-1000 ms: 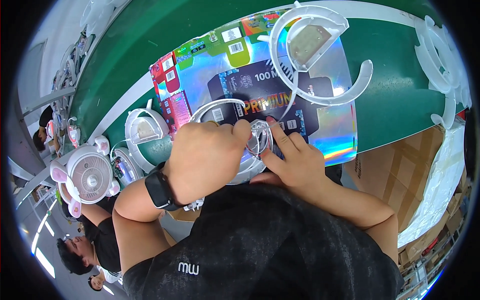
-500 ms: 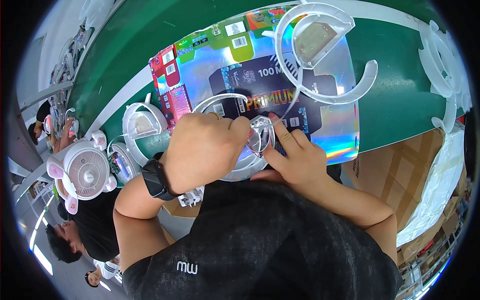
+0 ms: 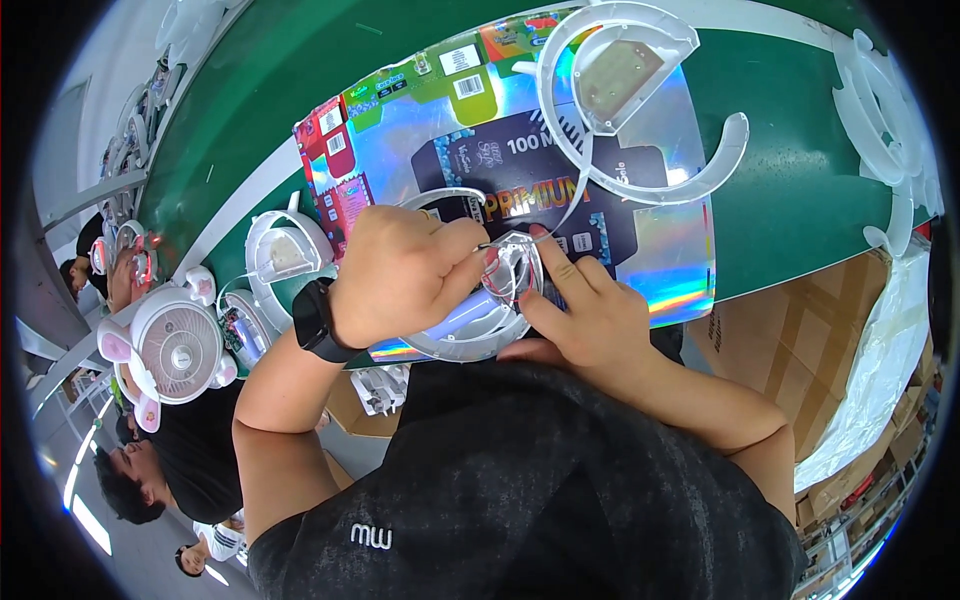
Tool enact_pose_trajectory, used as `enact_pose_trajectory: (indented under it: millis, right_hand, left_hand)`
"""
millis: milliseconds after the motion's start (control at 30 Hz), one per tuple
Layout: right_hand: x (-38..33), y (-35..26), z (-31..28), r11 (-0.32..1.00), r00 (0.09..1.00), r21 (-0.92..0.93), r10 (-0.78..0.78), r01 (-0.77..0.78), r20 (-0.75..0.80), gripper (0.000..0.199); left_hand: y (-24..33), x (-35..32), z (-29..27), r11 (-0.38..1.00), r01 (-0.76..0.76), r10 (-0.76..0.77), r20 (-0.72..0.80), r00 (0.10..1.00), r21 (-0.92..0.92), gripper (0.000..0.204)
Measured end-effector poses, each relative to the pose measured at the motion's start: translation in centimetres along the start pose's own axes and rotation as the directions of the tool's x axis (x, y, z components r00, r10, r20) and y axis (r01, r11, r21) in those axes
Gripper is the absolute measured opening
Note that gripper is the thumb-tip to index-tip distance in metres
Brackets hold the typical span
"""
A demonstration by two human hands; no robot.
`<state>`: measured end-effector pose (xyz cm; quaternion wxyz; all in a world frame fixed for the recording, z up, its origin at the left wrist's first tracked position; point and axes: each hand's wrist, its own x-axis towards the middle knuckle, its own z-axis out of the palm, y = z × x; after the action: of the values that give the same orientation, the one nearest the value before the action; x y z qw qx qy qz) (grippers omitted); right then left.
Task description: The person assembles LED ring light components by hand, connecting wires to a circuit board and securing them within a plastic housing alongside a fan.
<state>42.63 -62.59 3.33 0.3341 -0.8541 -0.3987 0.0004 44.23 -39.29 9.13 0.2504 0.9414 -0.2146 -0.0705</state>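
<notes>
The right hand [image 3: 592,312] is gripping a white plastic housing [image 3: 470,347] by its right edge, with the thumb and index finger pressing along the rim. The left hand [image 3: 400,272] is holding its fingers curled and bunched at the housing's upper left side; the knuckles are hiding the grasp, so whether it is pinching a wire cannot be told. Thin red and dark wires [image 3: 517,277] are looping inside the housing's narrow end between the two hands, and a violet cylindrical battery [image 3: 463,316] is lying in the rounded part below the left hand. The housing is resting near the person, over the front edge of a flattened printed carton [image 3: 395,180] on the green counter [image 3: 780,215].

A white cable [image 3: 577,203] is running from beside the right index finger up to a curved white shell [image 3: 548,75], whose D-shaped compartment is holding a beige board [image 3: 614,78]. A black smartwatch [image 3: 318,322] is circling the left wrist.

To the left, a second white shell [image 3: 262,245] is lying on the counter, near a round fan [image 3: 178,352] with pink-and-white animal ears. Translucent white covers [image 3: 872,120] are lying together at the far right, above a cardboard box [image 3: 800,345]. A co-worker in a black shirt [image 3: 200,440] is sitting or standing at the left.
</notes>
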Motion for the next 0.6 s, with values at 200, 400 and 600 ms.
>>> enact_pose_trajectory:
  millis: [200, 400, 600]
  right_hand:
    - [0.0, 0.1, 0.0, 1.0, 1.0, 0.02, -0.003, 0.004, -0.012, 0.049]
    - [0.0, 0.2, 0.0, 1.0, 1.0, 0.007, 0.013, -0.013, 0.007, 0.048]
    - [0.1, -0.1, -0.1, 1.0, 1.0, 0.015, 0.01, -0.01, -0.003, 0.048]
  left_hand:
    - [-0.2, 0.0, -0.1, 0.999, -0.02, 0.02, 0.002, 1.0, -0.039, 0.005]
    - [0.7, 0.8, -0.5, 0.994, -0.085, 0.083, 0.046, 0.996, 0.066, 0.006]
    - [1.3, 1.1, -1.3, 0.99, -0.103, 0.093, 0.108, 0.99, 0.093, 0.009]
